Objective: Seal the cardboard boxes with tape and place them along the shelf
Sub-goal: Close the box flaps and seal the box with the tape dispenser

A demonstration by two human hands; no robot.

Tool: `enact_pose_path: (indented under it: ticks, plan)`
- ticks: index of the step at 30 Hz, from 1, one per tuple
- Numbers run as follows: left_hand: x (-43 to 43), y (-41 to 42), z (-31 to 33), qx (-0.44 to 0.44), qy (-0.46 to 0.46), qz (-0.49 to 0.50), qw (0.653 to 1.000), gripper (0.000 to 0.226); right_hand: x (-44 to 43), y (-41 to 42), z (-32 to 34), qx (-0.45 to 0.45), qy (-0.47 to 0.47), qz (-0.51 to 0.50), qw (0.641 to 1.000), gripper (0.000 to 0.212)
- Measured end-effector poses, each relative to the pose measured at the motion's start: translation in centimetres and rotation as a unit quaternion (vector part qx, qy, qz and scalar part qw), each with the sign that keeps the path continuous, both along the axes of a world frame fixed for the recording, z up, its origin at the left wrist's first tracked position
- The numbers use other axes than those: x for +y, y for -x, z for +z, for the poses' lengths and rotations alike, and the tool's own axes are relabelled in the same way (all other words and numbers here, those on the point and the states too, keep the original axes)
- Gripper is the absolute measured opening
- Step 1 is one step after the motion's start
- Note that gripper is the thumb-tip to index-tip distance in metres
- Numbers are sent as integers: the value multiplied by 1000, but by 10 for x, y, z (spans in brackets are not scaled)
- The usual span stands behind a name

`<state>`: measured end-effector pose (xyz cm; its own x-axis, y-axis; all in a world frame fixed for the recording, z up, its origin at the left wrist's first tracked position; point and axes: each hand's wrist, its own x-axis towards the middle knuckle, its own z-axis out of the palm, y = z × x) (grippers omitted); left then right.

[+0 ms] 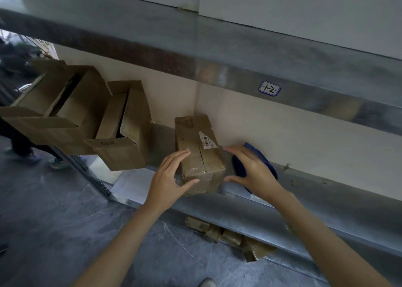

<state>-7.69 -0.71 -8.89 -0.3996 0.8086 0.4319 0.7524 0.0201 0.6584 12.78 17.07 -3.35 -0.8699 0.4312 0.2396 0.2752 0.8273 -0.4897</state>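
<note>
Metal shelf (304,202), taped box (195,143) between left hand (167,178) and right hand (254,171)

Metal shelf (239,202) is bearing four things | taped cardboard box (200,154) sitting between left hand (171,178) and right hand (250,169) | blue plastic object (264,160) lying under right hand | small open box (124,130), then large open box (58,108), overhanging left of left hand

At frame centre a taped cardboard box (201,156) stood on the metal shelf (239,210). The left hand (169,178) lay spread against its left side; the right hand (254,169) hovered spread just right, over a blue object (238,166). Two open boxes (126,139) stood at left.
</note>
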Motion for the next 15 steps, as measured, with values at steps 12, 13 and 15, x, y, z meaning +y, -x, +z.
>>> enact_pose_path:
  ticks: [12,13,15]
  plan:
    - [1,6,7,31,6,-1,1000,68,-4,31,-9,6,42,46,998,72]
    - [0,4,7,27,7,2,1000,68,-4,31,-8,4,44,45,998,72]
    - [0,1,6,26,9,17,999,68,-4,31,-8,2,48,41,998,75]
